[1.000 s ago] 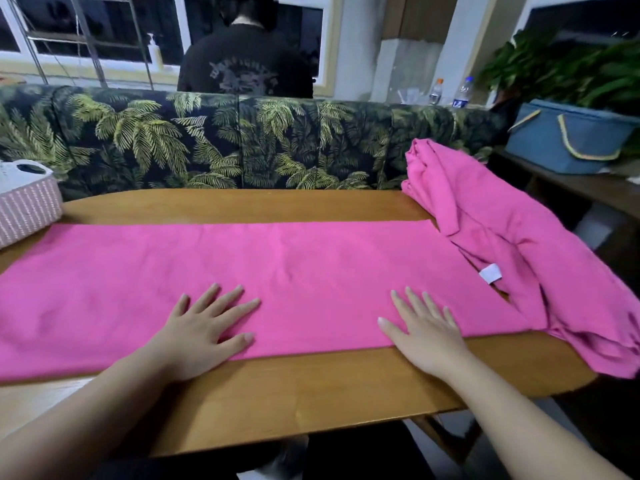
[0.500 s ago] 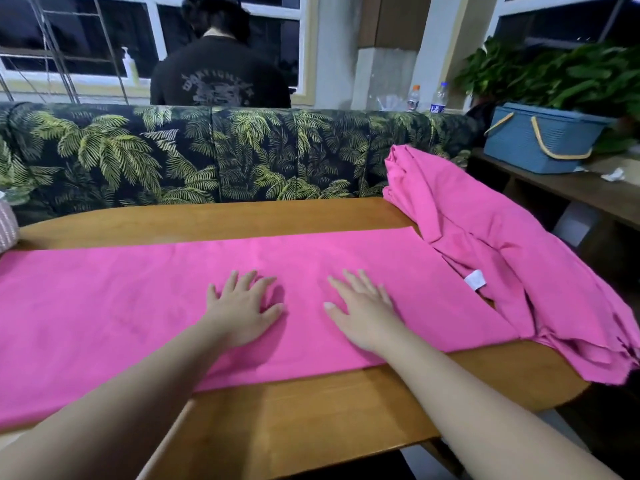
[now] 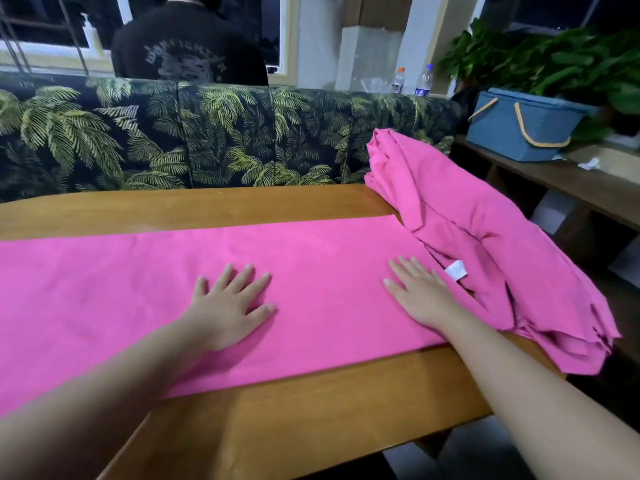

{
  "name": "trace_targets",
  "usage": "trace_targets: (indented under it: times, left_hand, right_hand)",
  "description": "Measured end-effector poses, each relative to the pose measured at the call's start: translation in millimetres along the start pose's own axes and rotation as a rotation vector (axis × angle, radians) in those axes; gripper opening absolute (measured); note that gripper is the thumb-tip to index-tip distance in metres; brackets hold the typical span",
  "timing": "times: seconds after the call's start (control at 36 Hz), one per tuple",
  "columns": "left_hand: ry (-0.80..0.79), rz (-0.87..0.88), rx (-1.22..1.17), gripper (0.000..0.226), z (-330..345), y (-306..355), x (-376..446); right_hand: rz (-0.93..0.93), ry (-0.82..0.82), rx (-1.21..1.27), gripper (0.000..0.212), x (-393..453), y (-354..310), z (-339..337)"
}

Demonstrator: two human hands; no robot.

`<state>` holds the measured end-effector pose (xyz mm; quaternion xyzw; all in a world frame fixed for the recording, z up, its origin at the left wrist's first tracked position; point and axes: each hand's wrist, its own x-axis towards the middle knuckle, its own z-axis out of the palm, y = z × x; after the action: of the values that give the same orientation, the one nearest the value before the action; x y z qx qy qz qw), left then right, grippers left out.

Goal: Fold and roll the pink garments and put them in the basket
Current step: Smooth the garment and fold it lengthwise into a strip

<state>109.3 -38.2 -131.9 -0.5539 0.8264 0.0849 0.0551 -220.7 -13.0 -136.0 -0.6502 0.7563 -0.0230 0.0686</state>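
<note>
A pink garment [image 3: 311,258] lies folded into a long flat band across the wooden table [image 3: 277,427]. My left hand [image 3: 228,306] presses flat on its middle with fingers spread. Flat on the band's right end lies my right hand [image 3: 420,292], beside a small white label [image 3: 456,270]. A heap of other pink garments [image 3: 485,230] is piled at the table's right end and hangs over the edge. The basket is out of view.
A palm-print sofa back [image 3: 207,133] runs behind the table, and a person in a black shirt [image 3: 188,46] sits beyond it. A blue storage box [image 3: 519,123] stands on a bench at the right, with plants behind and two bottles [image 3: 412,79] nearby.
My right hand has slid rightward along the band to its right end, while the left hand stays pressing near the middle. The view has turned right, and the pink-and-white basket at the left has dropped out of sight.
</note>
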Motion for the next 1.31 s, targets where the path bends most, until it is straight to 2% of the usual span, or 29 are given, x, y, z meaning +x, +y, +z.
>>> trace_targets:
  times: [0.03, 0.06, 0.14, 0.17, 0.25, 0.31, 0.39, 0.47, 0.58, 0.69, 0.75, 0.81, 0.89, 0.97, 1.11, 1.31]
  left_hand:
    - [-0.011, 0.081, -0.014, 0.12, 2, 10, -6]
    - [-0.021, 0.17, -0.029, 0.119, 4, 20, -13]
    - [-0.038, 0.414, -0.11, 0.088, 7, 52, -33]
    - [-0.046, 0.473, -0.106, 0.085, 8, 61, -38]
    - [-0.003, 0.57, -0.048, 0.082, 10, 78, -44]
    - [0.152, 0.625, 0.01, 0.07, 13, 80, -41]
    - [0.46, 0.69, 0.02, 0.043, 21, 78, -32]
    - [0.571, 0.629, 0.035, 0.037, 16, 81, -33]
    - [0.666, 0.516, 0.006, 0.033, 7, 78, -35]
    - [0.506, 0.478, 0.056, 0.036, 6, 64, -39]
    - [0.417, 0.416, -0.008, 0.039, 0, 59, -41]
    - [0.357, 0.321, -0.174, 0.032, -10, 53, -40]
    - [0.385, 0.229, -0.344, 0.024, -31, 45, -32]
    - [0.422, 0.127, -0.338, 0.023, -54, 35, -14]
    - [0.435, 0.02, -0.337, 0.022, -89, 13, 28]
    - [0.307, -0.063, -0.284, 0.02, -105, -18, 103]
  right_hand:
    - [-0.004, -0.001, 0.002, 0.059, -6, 6, 0]
    - [-0.011, -0.001, 0.012, 0.06, -13, 12, 0]
    - [-0.064, 0.015, 0.082, 0.063, -40, 26, 1]
    - [-0.093, 0.022, 0.109, 0.068, -50, 28, 1]
    - [-0.18, 0.032, 0.164, 0.106, -78, 32, -2]
    - [-0.198, 0.034, 0.191, 0.108, -92, 34, -4]
    - [-0.21, 0.059, 0.213, 0.077, -106, 33, -8]
    - [-0.196, 0.147, 0.208, 0.043, -110, 38, -6]
    - [-0.112, 0.256, 0.167, 0.036, -101, 46, -5]
    - [-0.089, 0.379, 0.157, 0.021, -84, 42, -18]
    - [-0.099, 0.429, 0.125, 0.014, -72, 37, -28]
    - [-0.111, 0.455, 0.08, 0.013, -58, 31, -36]
    - [-0.088, 0.468, 0.048, 0.022, -33, 21, -48]
    - [-0.034, 0.459, 0.038, 0.027, -8, 12, -61]
    - [0.048, 0.447, 0.183, 0.017, 36, -5, -83]
    - [0.159, 0.354, 0.355, 0.027, 111, -22, -83]
